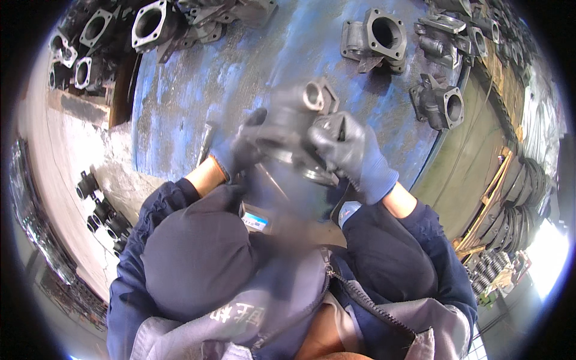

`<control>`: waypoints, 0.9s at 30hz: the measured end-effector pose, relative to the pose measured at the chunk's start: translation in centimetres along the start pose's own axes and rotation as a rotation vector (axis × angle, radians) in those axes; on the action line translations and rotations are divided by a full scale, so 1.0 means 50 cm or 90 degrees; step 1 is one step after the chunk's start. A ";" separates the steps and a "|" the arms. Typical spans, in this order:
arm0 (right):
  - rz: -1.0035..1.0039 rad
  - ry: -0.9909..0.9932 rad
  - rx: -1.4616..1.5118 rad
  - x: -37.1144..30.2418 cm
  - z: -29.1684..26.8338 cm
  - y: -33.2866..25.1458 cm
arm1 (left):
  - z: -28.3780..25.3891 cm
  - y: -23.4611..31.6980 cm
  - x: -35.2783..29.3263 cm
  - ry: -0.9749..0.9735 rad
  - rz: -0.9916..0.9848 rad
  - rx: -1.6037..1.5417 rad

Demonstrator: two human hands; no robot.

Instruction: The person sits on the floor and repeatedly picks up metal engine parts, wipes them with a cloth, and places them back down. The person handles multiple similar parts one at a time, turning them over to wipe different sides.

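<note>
Between my two gloved hands is a dark metal casting point(285, 123), a housing with a round port at its upper end and a flange at its lower right. My left hand point(245, 144) grips its left side, the fingers partly smeared by motion. Around its right side my right hand point(345, 144) is closed, in a blue glove with a dark palm. The casting is held up above the near part of a worn blue table point(186, 96). A bolt-like metal tool point(206, 141) lies on the table just left of my left hand.
Similar castings stand at the far right, one large point(384, 36) and one smaller point(441, 105). More are piled at the far left point(150, 27). Several dark parts point(102, 210) lie on the floor at left. Coiled springs point(492, 273) and dark rings point(519, 222) are at right.
</note>
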State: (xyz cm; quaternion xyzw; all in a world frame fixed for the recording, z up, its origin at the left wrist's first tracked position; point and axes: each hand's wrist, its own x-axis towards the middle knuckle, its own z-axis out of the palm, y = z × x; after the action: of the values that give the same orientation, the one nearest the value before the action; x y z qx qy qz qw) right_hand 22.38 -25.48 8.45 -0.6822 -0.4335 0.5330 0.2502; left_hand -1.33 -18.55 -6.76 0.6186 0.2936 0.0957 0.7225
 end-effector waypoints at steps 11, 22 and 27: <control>0.252 0.033 0.562 0.052 -0.008 0.109 | -0.050 0.088 0.050 0.169 -0.321 -0.634; 0.236 -0.082 0.851 0.094 0.006 0.124 | -0.054 0.165 0.065 0.346 -0.312 -0.266; 0.157 -0.076 0.626 0.088 0.024 0.077 | 0.003 0.237 0.051 0.277 -0.052 0.494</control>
State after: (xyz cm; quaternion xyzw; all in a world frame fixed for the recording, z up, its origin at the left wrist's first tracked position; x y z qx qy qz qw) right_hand 22.77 -23.78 2.74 -0.4985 -0.0612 0.7374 0.4517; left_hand 3.49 -14.84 3.76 0.7972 0.4771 0.0774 0.3617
